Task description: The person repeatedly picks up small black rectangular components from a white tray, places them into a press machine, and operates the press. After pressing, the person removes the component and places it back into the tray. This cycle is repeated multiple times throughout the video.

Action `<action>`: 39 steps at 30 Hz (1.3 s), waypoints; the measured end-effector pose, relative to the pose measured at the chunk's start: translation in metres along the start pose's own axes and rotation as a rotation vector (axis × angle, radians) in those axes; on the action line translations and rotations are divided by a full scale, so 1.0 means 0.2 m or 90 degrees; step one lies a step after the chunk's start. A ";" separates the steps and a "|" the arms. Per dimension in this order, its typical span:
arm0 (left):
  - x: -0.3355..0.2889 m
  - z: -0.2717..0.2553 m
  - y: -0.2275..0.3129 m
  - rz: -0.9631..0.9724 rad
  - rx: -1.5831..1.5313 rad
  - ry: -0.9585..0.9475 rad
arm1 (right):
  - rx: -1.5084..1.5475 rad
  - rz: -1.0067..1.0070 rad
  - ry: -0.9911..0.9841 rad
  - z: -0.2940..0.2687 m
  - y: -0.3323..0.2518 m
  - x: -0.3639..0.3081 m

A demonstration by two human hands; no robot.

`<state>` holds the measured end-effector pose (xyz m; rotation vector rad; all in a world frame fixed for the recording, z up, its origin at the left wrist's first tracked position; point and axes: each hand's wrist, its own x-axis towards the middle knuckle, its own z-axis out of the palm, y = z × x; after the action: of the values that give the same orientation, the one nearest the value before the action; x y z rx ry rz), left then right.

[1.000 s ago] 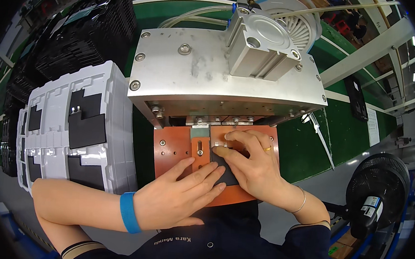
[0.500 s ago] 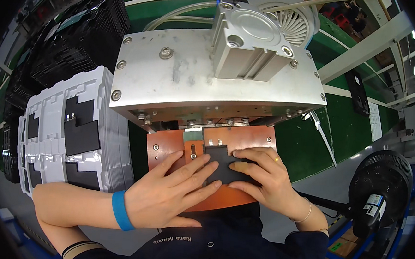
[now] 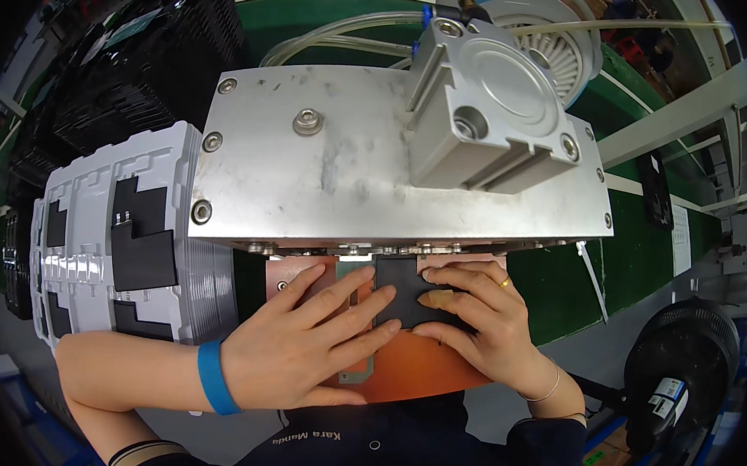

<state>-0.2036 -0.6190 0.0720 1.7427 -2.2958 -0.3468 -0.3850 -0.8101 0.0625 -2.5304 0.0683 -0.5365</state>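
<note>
A flat black battery cell (image 3: pixel 398 297) lies on the orange base plate (image 3: pixel 433 369), its far end under the silver metal press block (image 3: pixel 342 192). My left hand (image 3: pixel 310 337) rests with fingers spread, their tips at the cell's left edge. My right hand (image 3: pixel 484 319) has its fingers bent over the cell's right part and the thumb by its near edge, holding it. Yellowish covers sit on two of its fingertips. The cell's metal tabs are hidden beneath the block.
An air cylinder (image 3: pixel 494 112) tops the block, with clear hoses (image 3: pixel 335 42) behind. White trays (image 3: pixel 86 252) with similar black cells are stacked at left, black crates (image 3: pixel 151 70) beyond them. A black fan (image 3: pixel 680 367) stands at right, calipers (image 3: pixel 593 283) on the green bench.
The press block with its cylinder has come down over the base plate, covering the cell's tabs. Both hands stay almost where they were, on the cell.
</note>
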 end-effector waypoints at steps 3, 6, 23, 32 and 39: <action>0.00 0.00 0.00 -0.004 -0.014 -0.003 | 0.001 0.002 -0.005 0.00 0.01 0.00; 0.00 -0.01 0.00 -0.008 -0.019 -0.010 | 0.014 0.007 -0.007 0.00 0.01 0.01; 0.01 -0.02 0.02 -0.025 -0.022 -0.014 | 0.015 0.015 -0.021 -0.01 0.01 0.01; 0.01 -0.02 0.02 -0.030 -0.025 -0.018 | 0.020 0.019 -0.025 -0.01 0.01 0.01; 0.01 -0.02 0.02 -0.020 -0.016 -0.007 | 0.017 0.012 -0.027 -0.01 0.01 0.01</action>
<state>-0.2061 -0.6194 0.0765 1.7704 -2.2639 -0.3914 -0.3828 -0.8131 0.0636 -2.5107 0.0690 -0.4740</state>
